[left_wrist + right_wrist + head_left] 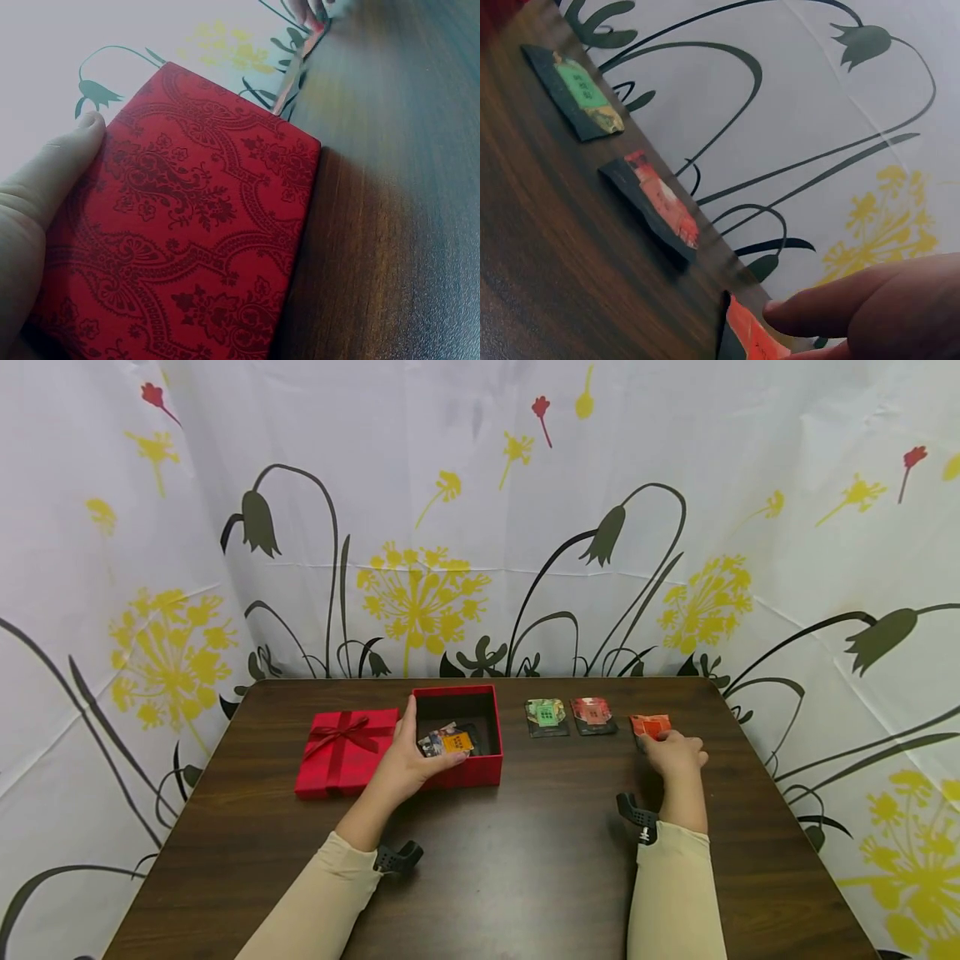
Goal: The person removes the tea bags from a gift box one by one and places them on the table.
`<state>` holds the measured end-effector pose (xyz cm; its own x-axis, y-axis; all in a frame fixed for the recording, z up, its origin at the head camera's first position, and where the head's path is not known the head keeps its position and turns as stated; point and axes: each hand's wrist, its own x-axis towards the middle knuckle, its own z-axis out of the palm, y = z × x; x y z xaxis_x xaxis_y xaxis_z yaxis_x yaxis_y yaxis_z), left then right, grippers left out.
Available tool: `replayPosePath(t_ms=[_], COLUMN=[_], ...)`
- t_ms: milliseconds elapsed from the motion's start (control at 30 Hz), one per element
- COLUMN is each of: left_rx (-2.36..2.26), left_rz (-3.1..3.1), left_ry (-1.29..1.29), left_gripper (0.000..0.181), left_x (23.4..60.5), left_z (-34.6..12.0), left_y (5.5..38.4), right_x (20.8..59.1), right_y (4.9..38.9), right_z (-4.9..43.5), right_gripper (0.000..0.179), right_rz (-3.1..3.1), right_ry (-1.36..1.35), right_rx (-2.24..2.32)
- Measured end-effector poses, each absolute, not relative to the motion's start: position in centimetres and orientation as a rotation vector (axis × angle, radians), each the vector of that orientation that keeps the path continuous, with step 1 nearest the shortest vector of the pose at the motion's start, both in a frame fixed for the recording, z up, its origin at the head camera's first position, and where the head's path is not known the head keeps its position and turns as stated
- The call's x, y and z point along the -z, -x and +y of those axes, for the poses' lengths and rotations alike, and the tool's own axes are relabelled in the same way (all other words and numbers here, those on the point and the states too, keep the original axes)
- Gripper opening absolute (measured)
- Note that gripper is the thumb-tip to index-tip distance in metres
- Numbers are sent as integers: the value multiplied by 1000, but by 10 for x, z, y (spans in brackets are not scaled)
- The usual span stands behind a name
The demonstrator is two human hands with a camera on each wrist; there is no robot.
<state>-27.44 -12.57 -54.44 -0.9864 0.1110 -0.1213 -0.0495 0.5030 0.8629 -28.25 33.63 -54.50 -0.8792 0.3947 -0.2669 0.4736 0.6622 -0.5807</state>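
Orange packet (649,725), head view: on table (525,860), right of red packet (594,716) and green packet (547,716), just under right hand's (677,753) fingertips. Left hand (411,766) spread at box's (480,772) near-left corner, fingers fairly straight, touching. Left wrist: thumb along box edge; right hand just in at top. Right wrist: fingers at packet's edge, can't tell if pinched; other two packets well clear of hand.
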Motion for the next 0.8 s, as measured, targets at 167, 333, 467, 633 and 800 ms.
replayPosePath(t_ms=[167, 333, 467, 633, 800], left_rx=[-1494, -1501, -1517, -1540, -1540], left_rz=[2576, 2576, 2568, 2562, 2561], left_ry=[-53, -59, -66, -75, -66], left_gripper=[140, 141, 142, 142, 141], left_x=[545, 545, 546, 548, 548], left_z=[-126, -126, -126, -126, -127], left_y=[274, 275, 275, 275, 276], right_x=[544, 545, 550, 557, 564], right_y=[281, 283, 287, 292, 297], right_z=[336, 339, 338, 335, 333], right_gripper=[72, 70, 64, 66, 62], right_rz=[2738, 2776, 2779, 2753, 2706], right_ry=[-709, -556, -442, -408, -385], right_rx=[1009, 1011, 1027, 1116, 1219])
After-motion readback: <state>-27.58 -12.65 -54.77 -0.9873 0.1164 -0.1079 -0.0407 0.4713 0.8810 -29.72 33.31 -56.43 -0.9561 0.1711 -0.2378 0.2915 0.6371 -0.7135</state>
